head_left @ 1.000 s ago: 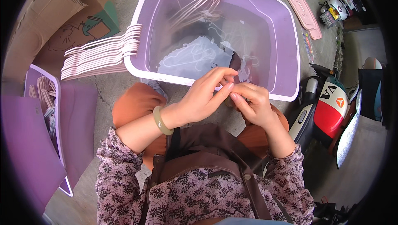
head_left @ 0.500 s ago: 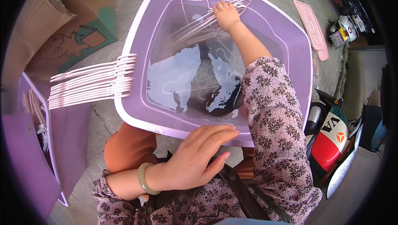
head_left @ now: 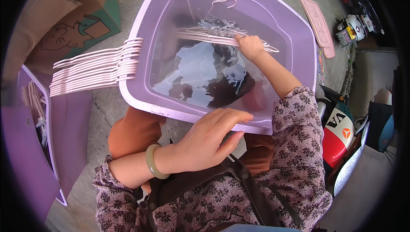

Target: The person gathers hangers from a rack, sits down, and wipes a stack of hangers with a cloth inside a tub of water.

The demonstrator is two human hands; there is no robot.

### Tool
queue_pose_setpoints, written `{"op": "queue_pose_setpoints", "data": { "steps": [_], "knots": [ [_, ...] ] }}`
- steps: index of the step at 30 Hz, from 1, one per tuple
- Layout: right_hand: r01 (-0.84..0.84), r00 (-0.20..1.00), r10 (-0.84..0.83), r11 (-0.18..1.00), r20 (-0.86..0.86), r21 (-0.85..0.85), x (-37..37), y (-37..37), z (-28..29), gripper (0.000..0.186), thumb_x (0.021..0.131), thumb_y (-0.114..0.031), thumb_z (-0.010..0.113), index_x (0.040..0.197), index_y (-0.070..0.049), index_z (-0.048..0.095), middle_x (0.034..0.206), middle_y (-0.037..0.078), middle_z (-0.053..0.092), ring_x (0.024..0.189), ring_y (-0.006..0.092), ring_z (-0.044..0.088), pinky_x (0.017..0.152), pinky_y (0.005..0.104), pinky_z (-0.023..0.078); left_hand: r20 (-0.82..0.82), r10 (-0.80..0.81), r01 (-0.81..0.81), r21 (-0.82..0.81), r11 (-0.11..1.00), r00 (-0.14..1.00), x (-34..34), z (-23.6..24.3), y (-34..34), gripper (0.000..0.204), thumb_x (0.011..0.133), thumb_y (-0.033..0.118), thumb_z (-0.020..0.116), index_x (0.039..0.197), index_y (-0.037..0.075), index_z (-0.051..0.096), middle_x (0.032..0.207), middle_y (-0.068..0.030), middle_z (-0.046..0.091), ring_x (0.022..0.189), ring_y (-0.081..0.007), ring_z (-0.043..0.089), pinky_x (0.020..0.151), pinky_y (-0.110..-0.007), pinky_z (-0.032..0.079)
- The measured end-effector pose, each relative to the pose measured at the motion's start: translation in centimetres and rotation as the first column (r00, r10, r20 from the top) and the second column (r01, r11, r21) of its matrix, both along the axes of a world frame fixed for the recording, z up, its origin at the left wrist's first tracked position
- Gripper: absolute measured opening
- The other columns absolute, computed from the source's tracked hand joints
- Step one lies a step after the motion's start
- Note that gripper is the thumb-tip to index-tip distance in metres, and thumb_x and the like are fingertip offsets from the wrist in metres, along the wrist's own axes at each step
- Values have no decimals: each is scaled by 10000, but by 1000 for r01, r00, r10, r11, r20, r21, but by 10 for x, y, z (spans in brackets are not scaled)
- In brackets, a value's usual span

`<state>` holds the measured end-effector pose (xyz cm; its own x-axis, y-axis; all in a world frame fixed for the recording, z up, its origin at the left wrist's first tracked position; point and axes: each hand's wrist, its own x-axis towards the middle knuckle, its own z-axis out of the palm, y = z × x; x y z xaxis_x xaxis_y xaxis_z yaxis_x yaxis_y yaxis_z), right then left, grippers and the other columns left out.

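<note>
One hand, the right hand (head_left: 249,46), has now pulled a bundle of pink hangers (head_left: 222,36) nearer across the tub (head_left: 141,99), gripping it. The left hand (head_left: 209,140) stays flat and loose on the rim, holding nothing.

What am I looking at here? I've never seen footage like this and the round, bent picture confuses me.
A camera worn on a person's head looks down at their own two hands, and its wide lens bends straight edges. The right hand reaches into a lilac tub of water and grips a bundle of pale pink hangers. The left hand, with a green bangle at the wrist, rests near the tub's near rim. More pink hangers are stacked across the tub's left edge. A cardboard box stands on the ground behind.
</note>
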<state>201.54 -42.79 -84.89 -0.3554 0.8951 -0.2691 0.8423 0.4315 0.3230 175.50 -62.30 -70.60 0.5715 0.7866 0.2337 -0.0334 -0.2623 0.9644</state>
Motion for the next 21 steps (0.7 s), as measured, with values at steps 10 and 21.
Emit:
{"op": "queue_pose_setpoints", "data": {
  "steps": [10, 21],
  "knots": [
    [308, 924, -246, 933, -292, 189, 31, -131, 178, 330, 795, -395, 603, 851, -76, 542, 671, 150, 618, 682, 341, 615, 604, 441, 470, -45, -134, 127, -146, 981, 990, 20, -33, -15, 220, 860, 24, 483, 1077, -7, 494, 961, -107, 605, 907, -160, 592, 784, -282, 466],
    [631, 405, -533, 751, -743, -194, 54, -186, 214, 408, 844, -415, 586, 713, -30, 550, 573, 4, 437, 554, 99, 397, 507, 288, 333, -13, 88, -84, -472, 878, 996, 44, -62, 28, 227, 874, 163, 517, 1083, 75, 512, 996, -28, 595, 853, -88, 540, 715, -243, 429]
  ]
}}
